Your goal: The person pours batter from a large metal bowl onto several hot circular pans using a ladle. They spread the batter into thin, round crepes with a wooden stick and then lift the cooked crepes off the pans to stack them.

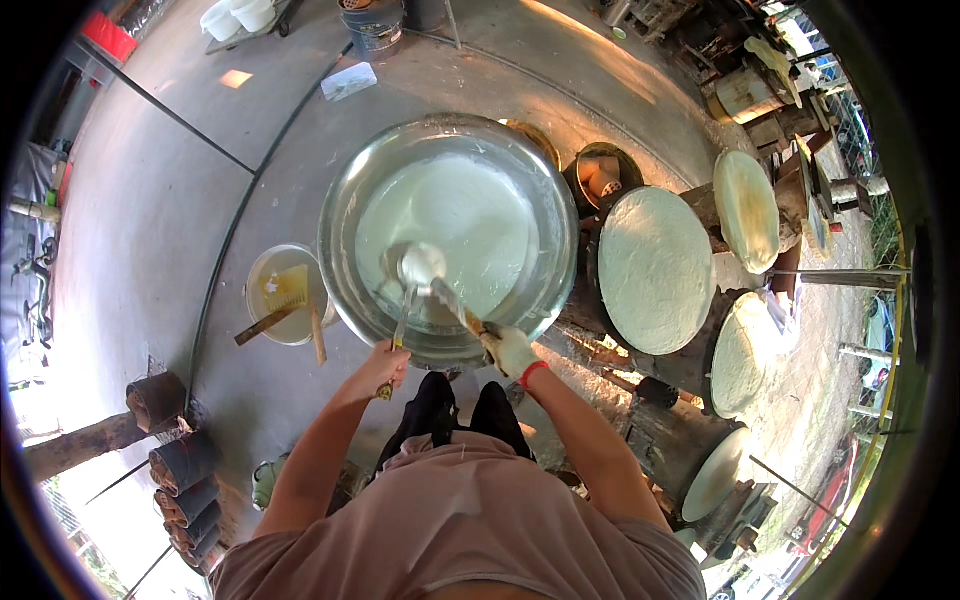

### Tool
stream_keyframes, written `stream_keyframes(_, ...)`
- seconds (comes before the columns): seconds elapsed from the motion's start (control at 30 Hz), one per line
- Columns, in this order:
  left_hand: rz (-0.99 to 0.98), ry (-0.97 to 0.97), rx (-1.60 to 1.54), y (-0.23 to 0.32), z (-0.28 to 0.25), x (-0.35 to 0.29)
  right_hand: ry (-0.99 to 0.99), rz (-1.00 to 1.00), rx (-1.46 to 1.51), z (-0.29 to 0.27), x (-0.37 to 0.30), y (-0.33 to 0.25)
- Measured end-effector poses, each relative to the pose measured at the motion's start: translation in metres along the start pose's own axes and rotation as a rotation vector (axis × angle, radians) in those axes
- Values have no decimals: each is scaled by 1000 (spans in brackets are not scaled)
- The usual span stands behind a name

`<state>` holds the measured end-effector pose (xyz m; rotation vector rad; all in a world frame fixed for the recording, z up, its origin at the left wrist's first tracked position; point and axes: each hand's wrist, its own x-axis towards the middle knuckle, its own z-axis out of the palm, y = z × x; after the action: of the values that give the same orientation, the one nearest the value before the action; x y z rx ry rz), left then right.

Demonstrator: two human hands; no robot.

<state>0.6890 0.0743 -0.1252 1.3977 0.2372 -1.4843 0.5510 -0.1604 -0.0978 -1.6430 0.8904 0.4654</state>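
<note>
In front of me is a wide metal basin [350, 160] holding a thick white liquid [470, 205]. My bare left hand [382, 368] is closed on the yellow-and-black handle of a thin metal scraper [402, 322], which reaches in over the near rim. My right hand [512, 353], in a whitish glove, grips a wooden-handled tool [460, 308] slanting toward the scraper. The two tools meet at a rounded, white-coated head [423, 264] above the liquid. Blur and coating hide what kind of head it is and which tool bears it.
A pale bucket [262, 330] with a wide brush and wooden handles stands left of the basin. To the right are several round, white-coated discs [656, 270] and a pot [606, 178] of orange-brown pieces. Dark cylinders [186, 463] lie at lower left. A cable [232, 225] crosses the floor.
</note>
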Motion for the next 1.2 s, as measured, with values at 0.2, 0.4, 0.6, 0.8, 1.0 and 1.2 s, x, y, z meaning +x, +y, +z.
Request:
stream_keyframes(0.2, 321, 15, 114, 92, 57, -51, 162, -128, 634, -41, -3, -21)
stream_keyframes(0.4, 108, 60, 264, 74, 18, 63, 9, 158, 195, -64, 53, 23)
stream_keyframes(0.6, 144, 405, 493, 33, 19, 135, 31, 284, 512, -60, 71, 30)
stream_keyframes(0.8, -83, -223, -325, 69, 59, 61, 92, 247, 778, -17, 47, 20)
stream_keyframes(1.0, 411, -262, -179, 206, 120, -57, 17, -184, 905, -84, -44, -141)
stream_keyframes(1.2, 790, -179, 46, 289, 153, -143, -34, -688, 917, -135, -123, -203)
